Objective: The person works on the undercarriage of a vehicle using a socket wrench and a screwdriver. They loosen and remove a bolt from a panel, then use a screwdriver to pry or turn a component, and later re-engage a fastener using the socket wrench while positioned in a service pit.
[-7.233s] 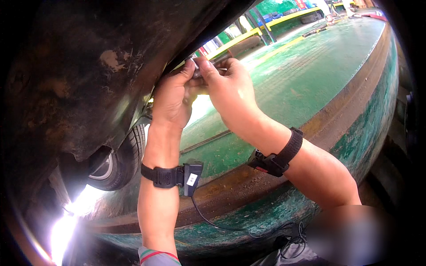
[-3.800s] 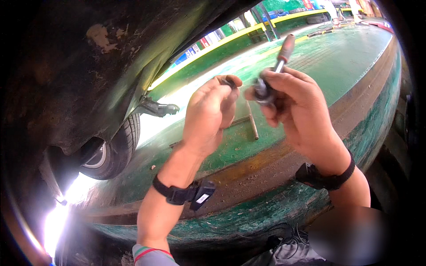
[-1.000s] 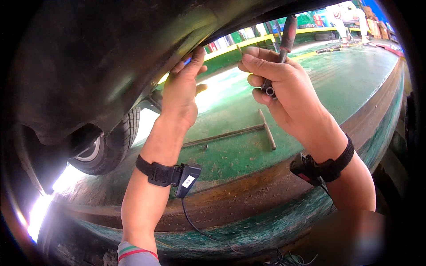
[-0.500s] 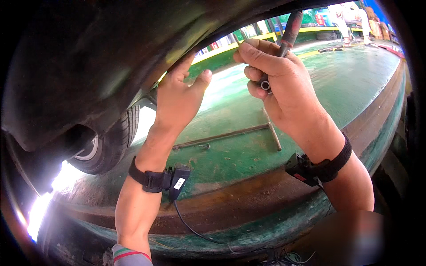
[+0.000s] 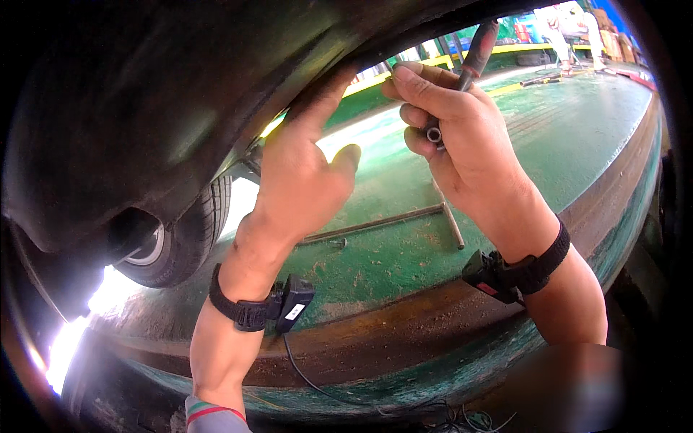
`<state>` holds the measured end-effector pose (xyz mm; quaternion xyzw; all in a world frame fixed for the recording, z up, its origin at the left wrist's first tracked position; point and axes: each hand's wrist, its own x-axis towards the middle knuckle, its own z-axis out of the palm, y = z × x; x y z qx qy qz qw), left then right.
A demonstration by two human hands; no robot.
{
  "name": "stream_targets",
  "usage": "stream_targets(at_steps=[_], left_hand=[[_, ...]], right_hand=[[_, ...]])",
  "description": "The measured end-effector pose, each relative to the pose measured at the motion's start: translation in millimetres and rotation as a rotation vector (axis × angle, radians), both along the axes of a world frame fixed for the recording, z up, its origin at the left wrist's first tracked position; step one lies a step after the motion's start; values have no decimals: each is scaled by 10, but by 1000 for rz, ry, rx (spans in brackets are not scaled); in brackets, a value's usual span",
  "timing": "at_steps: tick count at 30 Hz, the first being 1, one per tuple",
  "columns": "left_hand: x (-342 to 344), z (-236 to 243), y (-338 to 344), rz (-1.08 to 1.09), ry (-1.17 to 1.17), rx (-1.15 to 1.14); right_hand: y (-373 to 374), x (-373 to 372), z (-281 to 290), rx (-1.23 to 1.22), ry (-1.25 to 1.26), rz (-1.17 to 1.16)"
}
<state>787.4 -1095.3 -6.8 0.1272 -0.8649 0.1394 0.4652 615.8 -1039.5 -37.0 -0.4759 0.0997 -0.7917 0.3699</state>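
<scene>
My right hand (image 5: 473, 144) is closed around a socket wrench. Its red and black handle (image 5: 481, 49) sticks up past my knuckles, and its socket end (image 5: 434, 135) shows below my curled fingers. The right thumb and forefinger meet at their tips; whether anything small is between them I cannot tell. Up against the dark underside of a car (image 5: 180, 137), my left hand (image 5: 299, 177) has a finger stretched out and the thumb apart. Shadow hides its fingertips at the panel's edge, and no held object shows in it.
On the green platform (image 5: 382, 281) lie a T-shaped metal bar (image 5: 411, 215) and a small bolt-like piece (image 5: 342, 243). A car wheel (image 5: 195, 238) stands at left. Cables (image 5: 462, 418) hang below the platform's brown edge. A person (image 5: 574, 32) sits far off at upper right.
My left hand has moved right and reached farther along the car's underside, its finger stretching upward. My right hand stays nearly in place with the socket wrench.
</scene>
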Motion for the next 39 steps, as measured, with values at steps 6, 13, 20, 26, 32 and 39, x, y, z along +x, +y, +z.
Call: stream_targets(at_steps=[6,13,20,26,32,39], left_hand=[[-3,10,25,-23,-42,-7],[-14,30,1,-94,-40,-50],[-29,26,44,-124,-20,-1],[-21,33,41,-71,-27,-1],[-4,10,29,-46,-19,41],[-8,-16,-2,-8,-10,37]], right_hand=[[-58,2,-5,-26,18,-18],[-57,75,1,8,-41,-73],[-159,194,4,-66,-168,8],[-190,207,63,-50,-247,46],[-173,277,78,-88,-332,101],[-150,265,19,-133,-246,-8]])
